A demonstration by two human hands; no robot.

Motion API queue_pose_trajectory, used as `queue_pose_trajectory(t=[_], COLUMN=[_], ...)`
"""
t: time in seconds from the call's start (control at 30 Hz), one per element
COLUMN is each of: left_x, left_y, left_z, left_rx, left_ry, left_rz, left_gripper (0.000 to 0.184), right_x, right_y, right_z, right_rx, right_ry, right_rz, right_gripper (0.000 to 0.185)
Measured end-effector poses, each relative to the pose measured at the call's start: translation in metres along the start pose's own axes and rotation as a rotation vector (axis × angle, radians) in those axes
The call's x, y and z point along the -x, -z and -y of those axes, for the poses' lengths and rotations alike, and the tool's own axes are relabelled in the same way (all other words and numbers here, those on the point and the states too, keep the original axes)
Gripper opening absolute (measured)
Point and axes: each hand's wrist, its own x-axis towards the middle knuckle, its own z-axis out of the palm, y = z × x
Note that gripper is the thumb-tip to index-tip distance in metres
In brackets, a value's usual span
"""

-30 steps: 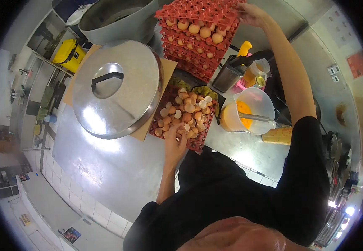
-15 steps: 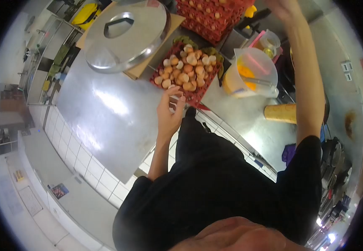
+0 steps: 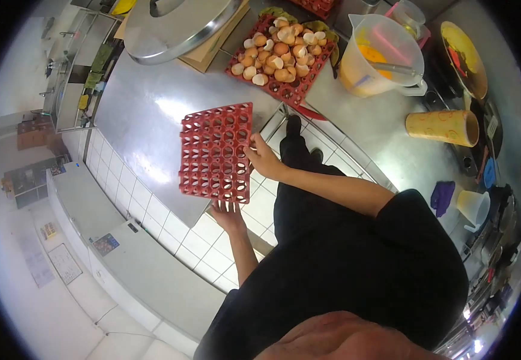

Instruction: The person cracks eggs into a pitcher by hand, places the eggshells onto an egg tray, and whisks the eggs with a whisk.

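Note:
A red plastic egg tray (image 3: 217, 153) with no eggs in its cups hangs tilted over the near edge of the steel counter. My right hand (image 3: 266, 159) grips its right edge, thumb on top. At its lower edge is my left hand (image 3: 229, 217), its fingertips tucked behind the tray and partly hidden. Farther back, a second red egg tray (image 3: 289, 93) bears a heap of cracked eggshells (image 3: 281, 51). To the right of the shells stands a clear plastic jug (image 3: 386, 36) containing yolky egg and a whisk-like metal tool (image 3: 392, 68).
A large metal lid (image 3: 179, 30) rests on cardboard (image 3: 215, 45) at the back left. A yellow patterned cylinder (image 3: 442, 128), a purple cloth (image 3: 442, 198) and a small plastic jug (image 3: 473, 207) lie to the right. More red trays (image 3: 313, 5) stand at the back.
My right hand has come down from the tray stack at the back with an empty egg tray. My left hand has moved from the shells to that tray's lower edge. The view has shifted.

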Motion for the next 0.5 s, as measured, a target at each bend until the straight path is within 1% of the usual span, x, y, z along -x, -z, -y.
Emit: queue_pose_trajectory(t=[0.03, 0.13, 0.17, 0.2, 0.23, 0.27, 0.3, 0.33, 0.4, 0.43, 0.5], left_x=[-0.006, -0.031, -0.045, -0.06, -0.07, -0.083, -0.101, -0.115, -0.122, -0.126, -0.147], left_y=[0.004, -0.011, -0.016, -0.022, -0.03, -0.038, -0.036, -0.038, -0.061, -0.075, -0.09], left_z=[-0.001, -0.003, -0.003, -0.005, -0.01, -0.016, -0.016, -0.012, -0.014, -0.015, -0.017], left_rx=[-0.069, -0.281, -0.331, -0.384, -0.427, -0.5, -0.525, -0.545, -0.672, -0.723, -0.593], left_ry=[-0.015, -0.098, -0.122, -0.148, -0.135, -0.091, -0.13, -0.167, -0.246, -0.294, -0.289], left_rz=[0.034, 0.132, 0.164, 0.2, 0.209, 0.151, 0.227, 0.302, 0.263, 0.236, 0.217], left_gripper=[0.069, 0.07, 0.07, 0.07, 0.065, 0.064, 0.066, 0.07, 0.077, 0.08, 0.084], right_x=[0.001, -0.003, -0.012, -0.013, -0.011, -0.012, -0.012, -0.013, -0.015, -0.022, -0.045], right_y=[-0.001, 0.0, 0.0, 0.011, 0.018, 0.029, 0.039, 0.053, 0.078, 0.091, 0.111], right_z=[-0.026, -0.045, -0.05, -0.055, -0.031, 0.0, 0.034, 0.075, 0.162, 0.203, 0.284], right_rx=[0.053, 0.001, -0.057, 0.158, 0.374, 0.407, 0.439, 0.43, 0.418, 0.475, 0.55], right_ry=[0.02, -0.072, -0.081, -0.03, 0.018, 0.023, 0.029, 0.077, 0.172, 0.277, 0.478], right_rz=[-0.033, -0.019, 0.007, 0.01, 0.01, 0.048, 0.085, 0.116, 0.197, 0.172, 0.097], right_gripper=[0.022, 0.024, 0.035, 0.039, 0.042, 0.049, 0.055, 0.052, 0.047, 0.044, 0.036])
